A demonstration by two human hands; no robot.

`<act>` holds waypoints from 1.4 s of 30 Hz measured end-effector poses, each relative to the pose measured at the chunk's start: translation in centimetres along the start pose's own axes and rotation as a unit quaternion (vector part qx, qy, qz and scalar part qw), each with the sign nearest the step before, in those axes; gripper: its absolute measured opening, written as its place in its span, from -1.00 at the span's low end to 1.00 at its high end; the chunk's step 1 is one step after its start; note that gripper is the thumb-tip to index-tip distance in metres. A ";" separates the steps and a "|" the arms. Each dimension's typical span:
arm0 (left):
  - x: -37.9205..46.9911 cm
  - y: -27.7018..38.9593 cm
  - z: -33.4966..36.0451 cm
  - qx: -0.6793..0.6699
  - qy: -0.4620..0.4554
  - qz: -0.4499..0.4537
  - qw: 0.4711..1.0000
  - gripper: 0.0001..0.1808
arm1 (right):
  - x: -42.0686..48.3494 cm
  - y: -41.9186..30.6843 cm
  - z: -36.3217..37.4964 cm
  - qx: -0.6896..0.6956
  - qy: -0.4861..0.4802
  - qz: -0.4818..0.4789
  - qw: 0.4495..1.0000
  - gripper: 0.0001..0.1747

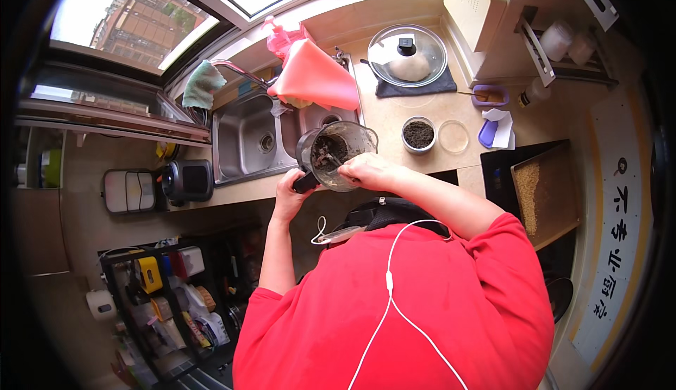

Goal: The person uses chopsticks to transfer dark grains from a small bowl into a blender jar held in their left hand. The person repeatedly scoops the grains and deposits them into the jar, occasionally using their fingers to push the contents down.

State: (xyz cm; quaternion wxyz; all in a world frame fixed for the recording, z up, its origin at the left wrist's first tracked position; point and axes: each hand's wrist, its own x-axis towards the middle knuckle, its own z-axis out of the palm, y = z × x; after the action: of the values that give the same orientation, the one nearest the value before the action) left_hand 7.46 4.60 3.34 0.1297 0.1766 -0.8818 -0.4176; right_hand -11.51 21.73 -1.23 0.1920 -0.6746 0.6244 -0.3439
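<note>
My left hand (290,196) grips the black handle (306,183) of a clear blender jar (364,135), which is tilted with its mouth towards me. Dark, crumbly residue (328,149) coats the bottom and lower wall. My right hand (373,172) reaches over the rim and holds a metal utensil, perhaps a spoon (332,160), whose tip is down in the residue. On the counter to the right stands an open can (419,139) filled with dark ground material (418,134). A clear round lid (453,136) lies beside it.
Left of the jar is a stainless steel double sink (240,126), partly covered by a pink sheet (317,75). A glass-lidded pan (407,54) stands on a dark cloth at the back. A purple container (490,95) and a tray of grains (554,194) are at the right.
</note>
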 end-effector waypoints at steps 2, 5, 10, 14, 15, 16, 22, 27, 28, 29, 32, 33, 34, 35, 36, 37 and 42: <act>0.0 0.0 0.0 -0.001 -0.001 0.000 1.000 -0.67 | 0.2 0.3 0.2 -0.001 -0.001 0.003 1.000 -0.91; -0.1 -0.4 0.0 0.014 0.000 0.002 1.000 -0.66 | 0.3 0.4 0.5 0.008 -0.018 -0.001 1.000 -0.91; -0.4 -0.7 -0.1 0.014 0.006 0.009 1.000 -0.67 | 0.3 -0.2 -0.2 0.013 -0.013 -0.005 1.000 -0.92; -0.4 -0.9 -0.2 0.016 -0.002 0.008 1.000 -0.67 | 0.3 0.0 0.8 0.072 0.040 -0.061 0.995 -0.93; -0.4 -0.9 -0.1 0.019 -0.002 0.005 1.000 -0.67 | 0.4 0.2 1.0 0.063 0.044 -0.054 0.996 -0.93; -0.3 -0.9 -0.1 0.022 -0.002 0.002 1.000 -0.67 | 0.5 0.5 1.0 0.054 0.049 -0.046 0.996 -0.92; -0.6 -0.7 -0.2 -0.001 -0.003 -0.007 1.000 -0.67 | 1.2 0.0 -1.2 0.067 0.128 -0.015 0.989 -0.80; -0.3 -1.0 -0.1 0.009 -0.009 -0.005 1.000 -0.68 | 2.5 1.4 -0.8 0.038 0.136 -0.012 0.990 -0.81; -0.3 -1.0 -0.1 0.011 -0.009 0.003 1.000 -0.67 | 2.8 1.6 -0.7 0.046 0.120 -0.009 0.992 -0.81; -0.3 -1.1 0.0 0.014 -0.008 0.011 1.000 -0.67 | 2.9 1.9 -0.6 0.054 0.103 -0.006 0.993 -0.82; -0.2 -0.7 0.0 0.013 -0.003 -0.006 1.000 -0.68 | 3.2 2.1 -1.0 -0.002 0.076 0.039 0.996 -0.83; -0.2 -0.8 0.0 0.011 -0.003 -0.009 1.000 -0.68 | 3.3 2.2 -1.2 -0.011 0.064 0.044 0.997 -0.83; -0.3 -0.9 -0.1 0.010 -0.002 -0.013 1.000 -0.68 | 3.3 2.3 -1.5 -0.020 0.051 0.050 0.997 -0.83; -0.3 -1.0 -0.1 0.008 -0.002 -0.016 1.000 -0.68 | 3.3 2.3 -1.7 -0.029 0.039 0.055 0.997 -0.84; -0.3 -1.0 -0.2 0.010 -0.001 -0.012 1.000 -0.68 | 3.5 1.9 -1.9 -0.012 0.060 0.047 0.997 -0.84; -0.3 -1.1 -0.3 0.012 0.001 -0.008 1.000 -0.68 | 3.6 1.3 -2.2 0.004 0.081 0.038 0.996 -0.84; 0.0 -0.2 -0.2 0.004 0.001 0.000 1.000 -0.67 | 3.8 1.8 -1.9 0.002 0.078 0.037 0.996 -0.82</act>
State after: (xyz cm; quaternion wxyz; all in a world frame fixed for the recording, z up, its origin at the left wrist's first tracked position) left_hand 7.57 4.30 3.29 0.1294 0.1776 -0.8832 -0.4144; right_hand -14.17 18.05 -0.31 0.1567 -0.6220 0.6614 -0.3888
